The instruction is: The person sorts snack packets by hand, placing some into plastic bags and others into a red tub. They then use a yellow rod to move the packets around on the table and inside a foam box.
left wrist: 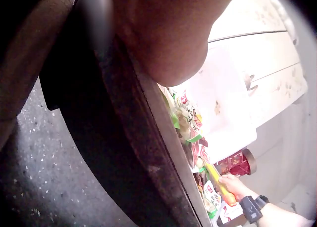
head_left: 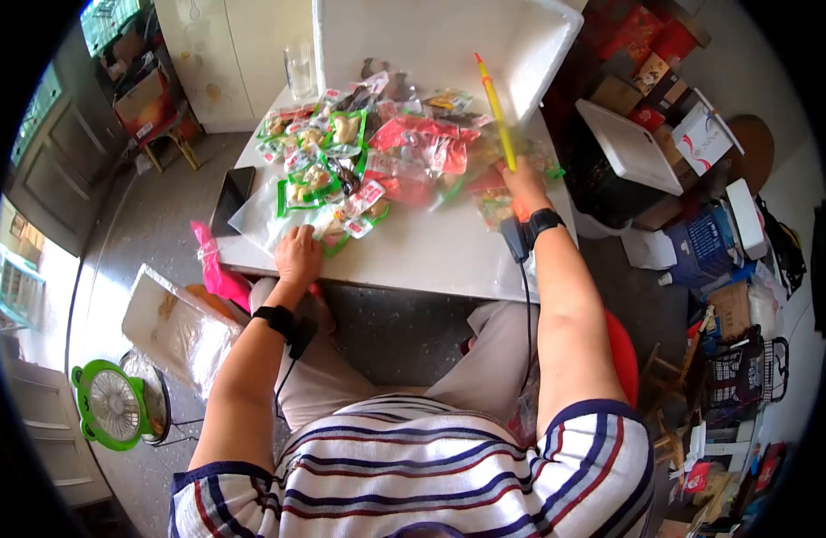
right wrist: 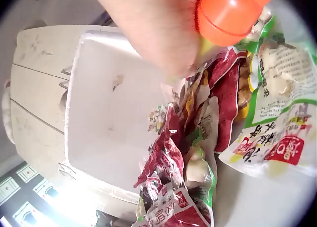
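My right hand (head_left: 525, 190) grips a long yellow stick (head_left: 495, 112) with a red tip and a rounded orange end (right wrist: 230, 14), its tip pointing away over the table. Below and beside that hand lie glossy snack packets (right wrist: 275, 108), some green-edged and some red. My left hand (head_left: 298, 257) rests at the table's near edge, by a clear plastic sheet (head_left: 262, 218) and the nearest green-edged packets (head_left: 334, 235). Seen from the left wrist, only part of that hand (left wrist: 163, 44) shows, its fingers hidden. A pile of packets (head_left: 422, 148) covers the middle of the table.
A white foam box (head_left: 440, 45) stands at the table's far side. To the left are a drinking glass (head_left: 299, 73) and a dark phone (head_left: 234, 199). A pink plastic bag (head_left: 217, 269) hangs at the left corner. A green fan (head_left: 111, 405) stands on the floor.
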The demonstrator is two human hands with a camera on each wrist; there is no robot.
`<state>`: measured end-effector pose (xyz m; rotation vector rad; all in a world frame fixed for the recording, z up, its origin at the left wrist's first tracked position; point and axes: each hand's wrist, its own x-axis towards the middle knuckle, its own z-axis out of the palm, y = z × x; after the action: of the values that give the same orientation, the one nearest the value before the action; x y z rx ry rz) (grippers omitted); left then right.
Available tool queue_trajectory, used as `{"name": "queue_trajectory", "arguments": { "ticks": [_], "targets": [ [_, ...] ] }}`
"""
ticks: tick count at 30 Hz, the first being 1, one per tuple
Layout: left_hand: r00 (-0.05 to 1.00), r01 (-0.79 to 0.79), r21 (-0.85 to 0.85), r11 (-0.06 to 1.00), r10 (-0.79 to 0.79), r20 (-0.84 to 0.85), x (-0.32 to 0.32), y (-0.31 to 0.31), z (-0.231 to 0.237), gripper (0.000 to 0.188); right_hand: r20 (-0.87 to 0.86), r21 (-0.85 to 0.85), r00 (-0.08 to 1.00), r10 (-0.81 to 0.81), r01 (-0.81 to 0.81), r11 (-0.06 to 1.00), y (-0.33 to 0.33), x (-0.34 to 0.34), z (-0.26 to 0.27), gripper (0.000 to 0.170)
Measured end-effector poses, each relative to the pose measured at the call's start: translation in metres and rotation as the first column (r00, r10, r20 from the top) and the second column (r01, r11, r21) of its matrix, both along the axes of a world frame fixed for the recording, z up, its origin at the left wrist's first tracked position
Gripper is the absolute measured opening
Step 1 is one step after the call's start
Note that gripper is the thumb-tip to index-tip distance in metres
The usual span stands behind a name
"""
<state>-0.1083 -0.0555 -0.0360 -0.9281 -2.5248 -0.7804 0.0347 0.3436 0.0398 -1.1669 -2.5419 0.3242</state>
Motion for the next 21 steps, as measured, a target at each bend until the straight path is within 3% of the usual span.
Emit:
{"name": "queue_trajectory", "arguments": {
  "ticks": [4,5,7,10,13,15,17,21],
  "targets": [
    [1.0,-0.021,-0.017,1.0,0.021,0.011,-0.001,0.004,-0.001,0.015,0.022,0.0,0.999,0.03,-0.03,1.0,-0.003,0.0,-0.001,0.037],
    [1.0,-0.025,-0.01,1.0,0.025,0.015,-0.001,0.002,-0.001,0.016,0.057,0.033,0.998,0.003,-0.005,0.999,-0.004,-0.002,0.0,0.034],
    [0.999,-0.022,-0.01,1.0,0.022,0.027,-0.001,0.001,0.002,0.016,-0.061,0.189,0.998,0.013,-0.001,0.982,-0.025,-0.002,0.018,0.027],
    [0.999,-0.02,-0.003,1.0,0.02,0.049,-0.001,0.002,-0.001,0.015,-0.29,0.484,0.887,0.36,-0.188,0.854,-0.051,-0.005,0.023,0.021],
    [1.0,-0.024,0.055,0.998,0.023,0.016,-0.003,0.001,-0.006,0.015,-0.356,0.339,0.75,0.558,-0.452,0.825,-0.105,-0.016,0.007,0.019],
    [0.994,-0.047,0.055,0.997,0.041,0.1,-0.003,-0.001,-0.003,0.017,-0.437,0.266,0.638,0.634,-0.581,0.769,-0.147,-0.024,-0.017,0.019],
    [0.98,-0.077,0.081,0.994,0.06,0.191,-0.006,-0.001,0.003,0.019,-0.405,0.372,0.535,0.742,-0.645,0.668,-0.181,-0.03,-0.036,0.02],
    [0.957,-0.143,0.174,0.974,0.092,0.276,-0.007,-0.007,0.017,0.021,-0.304,0.308,0.587,0.751,-0.685,0.66,-0.223,-0.038,-0.041,0.022]
  ]
}}
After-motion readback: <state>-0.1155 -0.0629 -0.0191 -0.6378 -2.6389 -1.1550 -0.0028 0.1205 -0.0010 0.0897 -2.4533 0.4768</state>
